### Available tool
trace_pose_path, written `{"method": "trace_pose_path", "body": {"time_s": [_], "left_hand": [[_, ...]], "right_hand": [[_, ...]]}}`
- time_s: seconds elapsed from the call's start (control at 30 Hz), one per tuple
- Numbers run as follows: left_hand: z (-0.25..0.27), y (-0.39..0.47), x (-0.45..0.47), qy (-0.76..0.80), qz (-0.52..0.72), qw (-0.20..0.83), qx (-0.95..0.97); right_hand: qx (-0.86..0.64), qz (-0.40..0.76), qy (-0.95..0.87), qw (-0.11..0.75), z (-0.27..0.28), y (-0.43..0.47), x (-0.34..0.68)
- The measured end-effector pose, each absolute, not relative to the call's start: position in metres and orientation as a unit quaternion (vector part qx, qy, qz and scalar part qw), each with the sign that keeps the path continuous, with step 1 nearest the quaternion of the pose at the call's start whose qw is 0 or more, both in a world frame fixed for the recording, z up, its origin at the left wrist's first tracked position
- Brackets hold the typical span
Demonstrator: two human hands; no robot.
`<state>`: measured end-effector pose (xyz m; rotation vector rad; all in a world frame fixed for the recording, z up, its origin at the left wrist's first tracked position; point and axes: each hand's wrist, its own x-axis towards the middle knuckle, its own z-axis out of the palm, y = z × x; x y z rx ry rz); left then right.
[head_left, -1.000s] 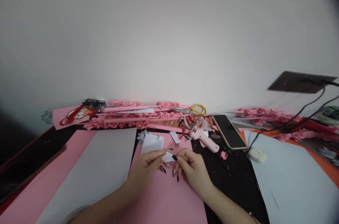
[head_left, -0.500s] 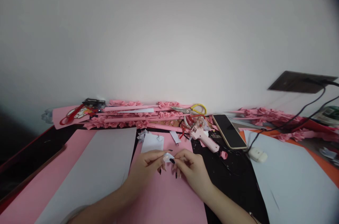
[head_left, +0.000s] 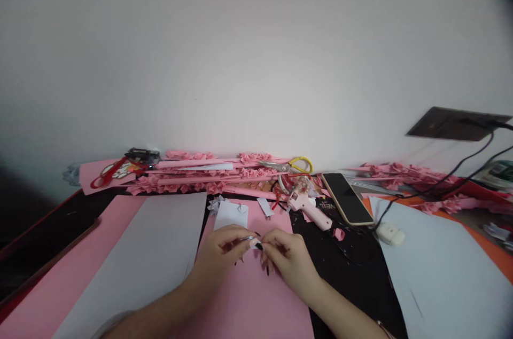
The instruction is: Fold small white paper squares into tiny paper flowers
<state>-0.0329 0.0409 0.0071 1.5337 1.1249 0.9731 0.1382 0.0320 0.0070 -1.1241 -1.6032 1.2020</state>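
A small piece of white paper (head_left: pixel 253 243) is pinched between my two hands, above a pink sheet (head_left: pixel 256 296). My left hand (head_left: pixel 226 248) closes its thumb and fingers on the paper's left side. From the other side, my right hand (head_left: pixel 286 251) grips it with thumb and forefinger, partly covering it. The paper looks bent or folded, though its exact shape is hard to make out. Just beyond my left fingers lies a white paper piece (head_left: pixel 231 214), with crumpled pale paper bits (head_left: pixel 215 204) beside it. A white strip (head_left: pixel 264 207) rests farther right.
A pink glue gun (head_left: pixel 310 209), a phone (head_left: pixel 348 199) and a white case (head_left: pixel 390 234) lie to the right. Yellow-handled scissors (head_left: pixel 300 164) sit on pink paper flower stems (head_left: pixel 192 181) along the wall. Large white sheets (head_left: pixel 144 253) flank the pink one.
The white paper between my fingertips has been turned or folded smaller and shows less. My left fingers have curled in slightly; both hands stay in nearly the same place.
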Motion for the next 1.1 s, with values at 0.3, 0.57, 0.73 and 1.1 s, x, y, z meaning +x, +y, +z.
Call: {"method": "trace_pose_path", "body": {"time_s": [0.3, 0.57, 0.73, 1.1], "left_hand": [[0.013, 0.039, -0.030, 0.439, 0.421, 0.489, 0.626], [0.016, 0.037, -0.031, 0.434, 0.421, 0.477, 0.637], [0.021, 0.035, -0.030, 0.434, 0.424, 0.462, 0.647], [0.014, 0.039, -0.032, 0.438, 0.406, 0.501, 0.626]], "right_hand": [[-0.444, 0.465, -0.650, 0.405, 0.008, 0.031, 0.139], [-0.437, 0.457, -0.666, 0.395, 0.008, 0.029, 0.139], [-0.432, 0.450, -0.677, 0.390, 0.009, 0.029, 0.139], [-0.460, 0.462, -0.626, 0.427, 0.008, 0.031, 0.139]]}}
